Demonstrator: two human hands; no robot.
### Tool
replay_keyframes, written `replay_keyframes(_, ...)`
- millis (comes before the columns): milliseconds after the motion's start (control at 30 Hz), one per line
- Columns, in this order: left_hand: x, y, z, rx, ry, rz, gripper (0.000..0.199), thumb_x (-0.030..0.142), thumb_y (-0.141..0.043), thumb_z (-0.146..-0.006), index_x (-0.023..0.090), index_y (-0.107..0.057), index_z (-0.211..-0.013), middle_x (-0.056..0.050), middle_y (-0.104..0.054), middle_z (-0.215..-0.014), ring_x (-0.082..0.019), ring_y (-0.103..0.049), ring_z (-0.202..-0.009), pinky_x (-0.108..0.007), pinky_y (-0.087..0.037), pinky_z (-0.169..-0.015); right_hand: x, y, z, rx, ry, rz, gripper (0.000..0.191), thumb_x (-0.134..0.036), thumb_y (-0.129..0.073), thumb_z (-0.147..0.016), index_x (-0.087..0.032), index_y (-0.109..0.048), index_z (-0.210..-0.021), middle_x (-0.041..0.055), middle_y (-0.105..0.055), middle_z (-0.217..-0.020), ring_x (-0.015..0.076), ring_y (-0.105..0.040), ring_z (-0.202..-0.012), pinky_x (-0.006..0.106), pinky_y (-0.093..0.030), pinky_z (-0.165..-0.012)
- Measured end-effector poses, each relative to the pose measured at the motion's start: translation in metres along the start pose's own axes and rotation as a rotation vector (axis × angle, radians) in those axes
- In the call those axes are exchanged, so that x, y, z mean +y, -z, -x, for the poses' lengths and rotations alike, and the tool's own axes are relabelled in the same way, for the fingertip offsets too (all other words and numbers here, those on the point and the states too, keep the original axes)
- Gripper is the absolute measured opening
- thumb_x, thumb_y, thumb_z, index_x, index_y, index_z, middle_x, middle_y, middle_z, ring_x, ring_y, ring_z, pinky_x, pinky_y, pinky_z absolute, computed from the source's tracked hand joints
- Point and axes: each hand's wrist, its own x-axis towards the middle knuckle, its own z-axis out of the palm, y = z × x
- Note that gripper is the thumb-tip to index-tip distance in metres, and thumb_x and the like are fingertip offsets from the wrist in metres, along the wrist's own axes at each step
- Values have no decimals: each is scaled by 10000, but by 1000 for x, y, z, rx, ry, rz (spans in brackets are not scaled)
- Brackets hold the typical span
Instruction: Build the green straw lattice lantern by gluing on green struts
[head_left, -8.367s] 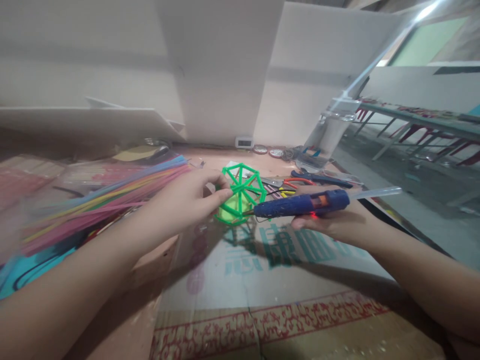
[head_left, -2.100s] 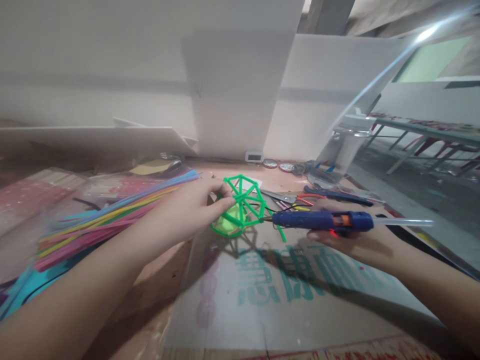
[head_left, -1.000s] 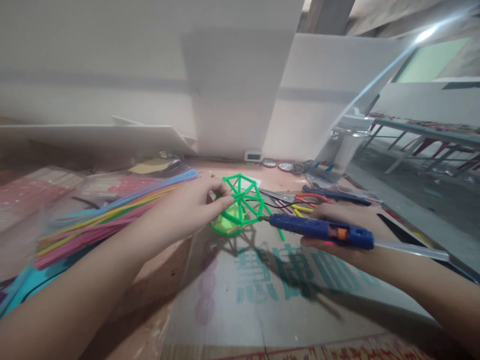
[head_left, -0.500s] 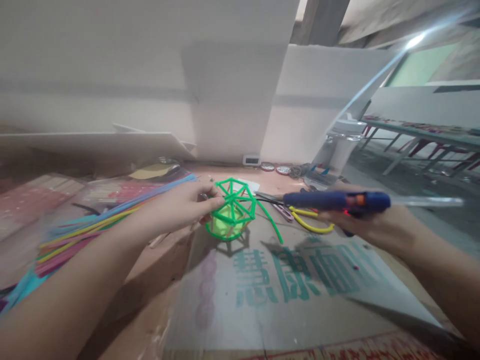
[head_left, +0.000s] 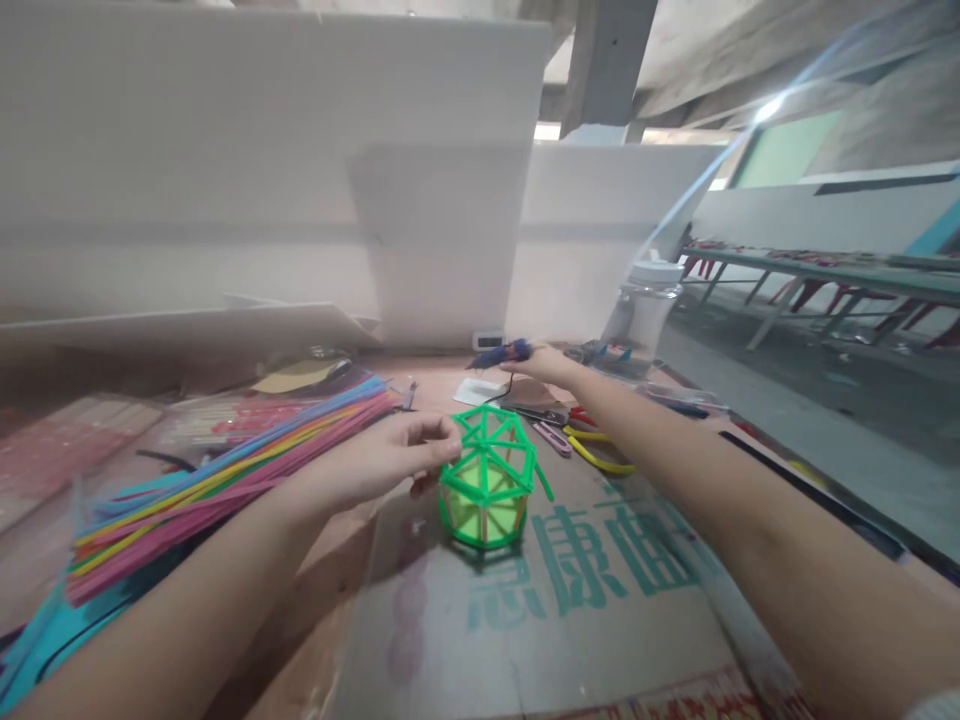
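Note:
A green lantern-like frame (head_left: 486,480) with a spoked top and a yellow-green base stands on the printed cardboard (head_left: 442,640). My left hand (head_left: 420,450) pinches its upper left rim between thumb and fingers. Farther back, my right hand (head_left: 546,364) grips a dark blue glue gun (head_left: 501,355) whose nozzle points left, above a small white card (head_left: 480,391). A loose green strip (head_left: 544,481) lies just right of the frame.
Bundled coloured pipe cleaners (head_left: 225,480) lie at the left. Yellow-handled pliers (head_left: 600,455) and a pink tool (head_left: 553,438) rest right of the frame. Behind are a small digital display (head_left: 488,341), white boards (head_left: 262,180) and a clear lidded container (head_left: 646,310).
My right hand has carried the glue gun back and left, away from the frame. The camera view has shifted, and the frame with my left hand appears lower and slightly right.

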Motion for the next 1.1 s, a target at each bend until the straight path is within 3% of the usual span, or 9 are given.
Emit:
replay_keyframes(133,5,7,6,11,61,-27,464,647,-700,-849,203,-570,-868,28,-588,-745,-133,-591,-657,-236,-441,-572,19,-22,-5,-126,-85,34,319,-405,-644,-1017,-162,-665,-1222,75,-690,-1215,220,-701,-1015,415,-614,-872)
replay_keyframes(267,7,20,13,125,115,-189,488,679,-699,-821,211,-618,-932,-2,-661,-761,-171,-639,-663,-257,-463,-559,26,-20,-2,-120,-58,59,366,-458,-668,-991,-136,-698,-1164,80,-752,-1044,210,-712,-902,349,-585,-819)
replay_keyframes(367,11,21,18,297,67,-302,466,669,-647,-854,218,-674,-968,-39,-729,-923,-199,-671,-714,-280,-474,-564,28,-6,10,-40,-15,109,375,-436,-756,-916,-112,-735,-1104,105,-790,-947,251,-719,-888,307,-533,-811)
replay_keyframes(467,22,12,26,493,-89,-497,392,595,-619,-893,220,-723,-935,-59,-727,-1172,-254,-688,-929,-328,-515,-704,30,13,36,91,45,165,401,-363,-761,-897,-114,-713,-1207,149,-789,-1088,305,-718,-1019,338,-520,-886)
replay_keyframes(600,38,-9,36,522,-270,-730,313,460,-546,-944,214,-737,-908,-82,-719,-1073,-245,-657,-950,-356,-484,-786,22,34,83,286,169,204,341,-315,-615,-983,-151,-687,-1274,168,-702,-1338,321,-620,-1269,434,-450,-1077)
replay_keyframes(700,43,-26,40,489,-312,-783,307,406,-508,-978,213,-727,-882,-64,-692,-1007,-209,-631,-850,-328,-448,-706,-3,40,119,460,424,180,212,-334,-625,-984,-171,-739,-1058,131,-770,-1084,278,-706,-1052,412,-520,-961)
replay_keyframes(867,43,-42,41,456,-379,-825,256,340,-519,-1002,218,-713,-888,-50,-675,-1001,-212,-621,-904,-336,-447,-781,-59,31,168,365,948,206,142,-276,-613,-1025,-190,-722,-1053,90,-774,-1000,216,-710,-956,348,-546,-851)
replay_keyframes(967,44,-43,41,453,-411,-804,241,327,-529,-999,221,-706,-873,-42,-671,-979,-212,-624,-909,-339,-449,-792,-74,24,176,326,1088,269,145,-254,-589,-1043,-192,-716,-1013,76,-763,-923,198,-696,-862,338,-542,-777)
replay_keyframes(1100,44,-40,39,447,-436,-767,225,309,-551,-993,220,-711,-862,-37,-681,-961,-208,-622,-913,-335,-449,-795,-71,16,172,343,1143,299,109,-179,-603,-1027,-151,-707,-1012,83,-756,-885,193,-682,-820,327,-543,-750)
